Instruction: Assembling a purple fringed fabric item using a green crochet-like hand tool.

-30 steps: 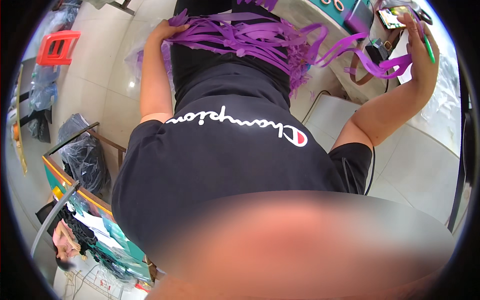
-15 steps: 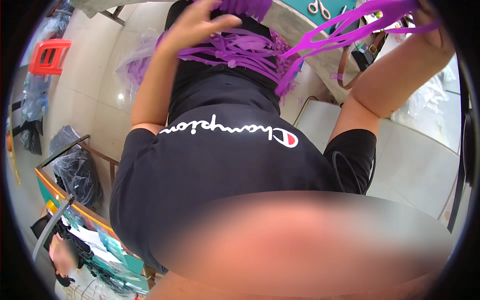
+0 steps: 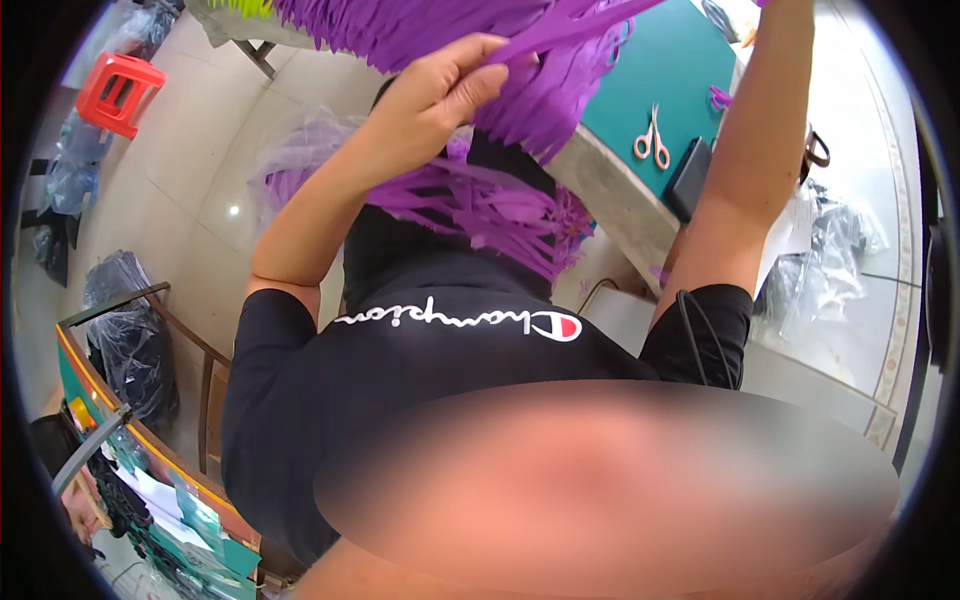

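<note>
Both arms have gone up since the earlier frames: the purple strips point(image 3: 470, 60) that were spread across the lap now hang mostly from the top centre of the frame, and the left hand point(image 3: 445, 95) has risen from the upper left to just under the top edge.

Left hand: thumb and fingers pinched shut on a few purple strips, upper centre, forearm running down-left to the black shirt point(image 3: 420, 350).

Right hand: out of frame past the top right edge, only the forearm shows, so can't tell its grip.

Strips: main bundle across the top edge, fringe ends dangling below the left hand. A second clump of the same strips lies lower, centre of frame, against the black shirt, with clear plastic wrap point(image 3: 290, 160) just left of it.

Table point(image 3: 610, 190): upper right, between the two arms, topped with a green mat point(image 3: 670, 70). Pink-handled scissors point(image 3: 652, 140) lie on the mat, a dark flat case point(image 3: 690, 180) just beside them at the table edge.

Red stool point(image 3: 120, 90) upper left on the tiled floor. Black bag point(image 3: 130, 340) on the left edge, by a metal frame. Clear plastic bags point(image 3: 830, 260) right of frame, on the floor.
</note>
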Motion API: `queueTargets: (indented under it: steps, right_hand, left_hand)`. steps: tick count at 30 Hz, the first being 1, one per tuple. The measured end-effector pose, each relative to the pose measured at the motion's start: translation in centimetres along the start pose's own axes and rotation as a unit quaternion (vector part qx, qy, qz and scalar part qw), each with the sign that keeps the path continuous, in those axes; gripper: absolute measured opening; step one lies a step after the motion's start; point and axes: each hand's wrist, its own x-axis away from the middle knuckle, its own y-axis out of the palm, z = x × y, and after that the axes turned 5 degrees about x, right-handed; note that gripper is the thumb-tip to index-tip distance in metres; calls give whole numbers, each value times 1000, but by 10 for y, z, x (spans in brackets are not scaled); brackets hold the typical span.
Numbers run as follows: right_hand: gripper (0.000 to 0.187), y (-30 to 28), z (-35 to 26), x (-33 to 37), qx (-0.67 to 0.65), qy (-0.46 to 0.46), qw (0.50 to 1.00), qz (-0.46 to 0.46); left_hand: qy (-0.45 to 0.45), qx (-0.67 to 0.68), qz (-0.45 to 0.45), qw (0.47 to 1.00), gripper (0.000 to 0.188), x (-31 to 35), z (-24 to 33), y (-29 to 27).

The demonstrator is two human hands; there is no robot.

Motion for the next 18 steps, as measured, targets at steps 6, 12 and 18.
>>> queueTargets:
  steps: [6, 12, 18]
  right_hand:
    - [22, 47, 50, -80, 174, -200, 964, -18]
    - [19, 42, 132, -93, 294, -172, 929, -146]
    - [17, 6, 222, 20, 373, -76, 899, -215]
  left_hand:
    - [158, -213, 224, 938, 26, -55, 70, -47]
    - [163, -425, 269, 849, 38, -56, -1, -94]
    - [-37, -385, 327, 862, 31, 54, -34, -139]
